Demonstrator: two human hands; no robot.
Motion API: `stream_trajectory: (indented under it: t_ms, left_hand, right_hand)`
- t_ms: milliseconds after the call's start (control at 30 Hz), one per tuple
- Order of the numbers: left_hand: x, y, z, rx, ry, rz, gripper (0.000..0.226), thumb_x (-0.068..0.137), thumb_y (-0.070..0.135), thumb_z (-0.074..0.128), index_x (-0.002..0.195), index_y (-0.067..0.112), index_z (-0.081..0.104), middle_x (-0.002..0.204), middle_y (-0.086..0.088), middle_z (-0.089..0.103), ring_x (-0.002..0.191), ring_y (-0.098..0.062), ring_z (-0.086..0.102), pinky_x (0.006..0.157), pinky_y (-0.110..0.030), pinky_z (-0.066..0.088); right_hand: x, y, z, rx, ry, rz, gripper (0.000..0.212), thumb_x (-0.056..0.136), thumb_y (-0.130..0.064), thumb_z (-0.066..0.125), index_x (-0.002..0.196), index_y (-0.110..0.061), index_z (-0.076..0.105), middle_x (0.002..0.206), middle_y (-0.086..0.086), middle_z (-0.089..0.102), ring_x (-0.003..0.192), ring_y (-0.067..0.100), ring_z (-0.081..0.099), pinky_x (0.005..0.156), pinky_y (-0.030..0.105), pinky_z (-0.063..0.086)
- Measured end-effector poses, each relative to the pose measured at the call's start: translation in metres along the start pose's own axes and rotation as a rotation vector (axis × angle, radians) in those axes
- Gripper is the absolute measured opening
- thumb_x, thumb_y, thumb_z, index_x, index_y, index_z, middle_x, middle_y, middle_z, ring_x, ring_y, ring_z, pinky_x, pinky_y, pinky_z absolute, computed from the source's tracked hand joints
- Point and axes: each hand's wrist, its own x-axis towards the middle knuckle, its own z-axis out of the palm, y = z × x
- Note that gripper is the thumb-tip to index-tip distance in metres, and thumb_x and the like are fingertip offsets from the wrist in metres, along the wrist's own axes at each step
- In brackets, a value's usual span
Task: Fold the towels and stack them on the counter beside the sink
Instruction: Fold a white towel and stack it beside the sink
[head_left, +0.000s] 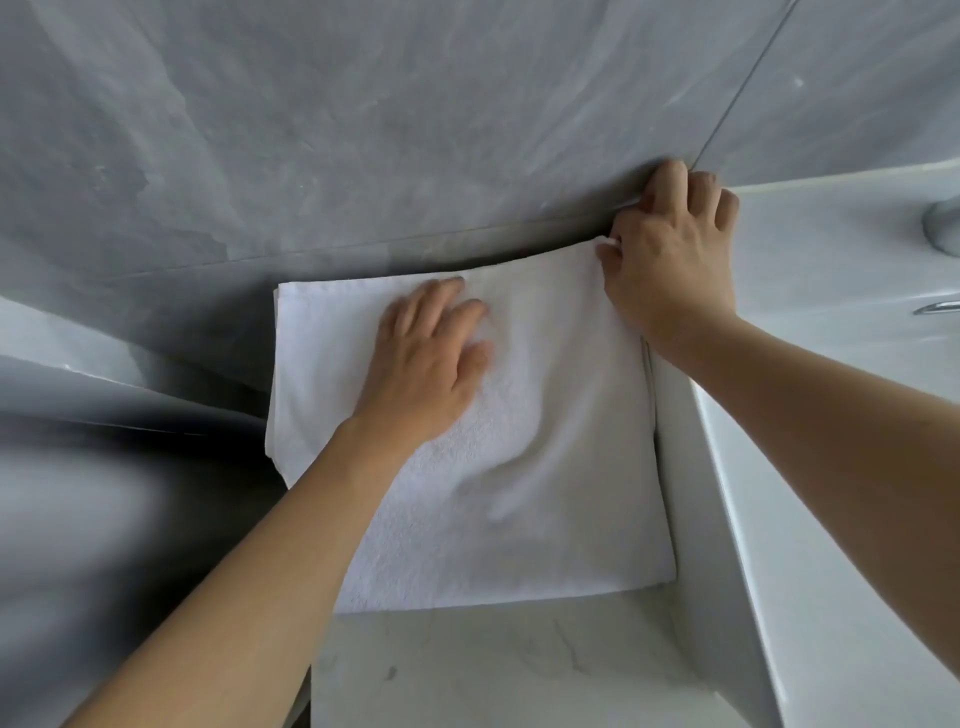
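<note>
So the biggest thing in shot is the grey marble-look wall tile (363, 130), then the white sink (841, 364) along the right with a bit of chrome faucet (943, 223) poking in, and the pale marble counter (493, 665) beside it. The white terry towel (519, 415) lies on that counter, tucked between the wall and the side of the sink, its left edge hanging a little past the counter's end.

Progress-wise, I'd say one towel is about folded: it looks doubled over, since layered edges show at the far left corner, and it's already sitting where the stack should go. There's a soft ripple across the middle to flatten. I only see this one towel, so I can't tell how many are left, and no stack yet.

The left hand (431, 358) lies flat on the towel, fingers loosely spread, pressing it down. The right hand (670, 260) has its fingers curled, pinching the far right corner up against the wall.

Labels or writing: none that I can read anywhere, no tag showing on the towel either.
</note>
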Motion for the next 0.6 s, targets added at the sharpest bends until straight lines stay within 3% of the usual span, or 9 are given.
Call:
stream_trajectory:
  t_ms: [100,233,367,433,500,600]
  left_hand:
    - [-0.013,-0.013,0.008,0.133,-0.178,-0.060,0.061,0.098,0.057,0.015,0.156,0.037,0.020,0.166,0.005,0.008,0.153,-0.019,0.002,0.122,-0.047,-0.002]
    - [-0.011,-0.015,0.017,0.236,-0.221,-0.058,0.063,0.097,0.060,0.005,0.157,0.040,0.000,0.167,0.006,-0.004,0.153,-0.017,-0.010,0.121,-0.048,-0.011]
    - [-0.009,-0.016,0.020,0.209,-0.205,-0.048,0.064,0.098,0.055,0.006,0.158,0.034,0.005,0.167,0.004,-0.001,0.153,-0.020,-0.008,0.121,-0.051,-0.006]
    - [-0.010,-0.019,0.019,0.201,-0.194,-0.030,0.065,0.098,0.054,0.006,0.158,0.031,0.009,0.167,0.003,0.003,0.153,-0.022,-0.004,0.122,-0.051,-0.003]
    - [-0.012,-0.021,0.020,0.203,-0.162,-0.014,0.062,0.099,0.049,0.011,0.158,0.029,0.011,0.167,0.003,0.005,0.154,-0.021,0.000,0.122,-0.050,-0.001]
    - [-0.012,-0.022,0.023,0.187,-0.124,-0.017,0.060,0.101,0.043,0.019,0.158,0.026,0.014,0.166,0.003,0.008,0.154,-0.021,0.002,0.123,-0.051,0.002]
  right_hand:
    - [-0.002,-0.004,-0.001,-0.023,-0.023,-0.009,0.021,0.086,-0.026,0.054,0.089,-0.007,0.064,0.117,0.016,0.044,0.108,0.038,0.041,0.093,0.042,0.025]
    - [-0.004,-0.006,-0.010,-0.038,-0.039,-0.004,0.023,0.082,-0.017,0.051,0.099,-0.005,0.060,0.116,0.020,0.045,0.108,0.038,0.042,0.098,0.046,0.028]
    - [-0.048,-0.068,-0.013,0.247,0.102,-0.090,0.041,0.083,-0.019,0.057,0.123,-0.011,0.058,0.129,0.015,0.051,0.116,0.035,0.047,0.104,0.044,0.028]
    - [-0.079,-0.090,-0.001,0.346,-0.079,-0.153,0.046,0.093,-0.027,0.051,0.137,-0.013,0.051,0.146,0.014,0.044,0.130,0.032,0.042,0.111,0.044,0.024]
    - [-0.092,-0.081,0.015,0.321,-0.252,-0.002,0.054,0.100,-0.037,0.039,0.151,-0.019,0.033,0.159,0.008,0.025,0.146,0.026,0.022,0.120,0.042,0.009]
    - [-0.099,-0.059,0.031,0.198,-0.230,0.002,0.061,0.098,-0.042,0.027,0.154,-0.018,0.025,0.161,0.008,0.021,0.149,0.023,0.016,0.121,0.041,0.004]
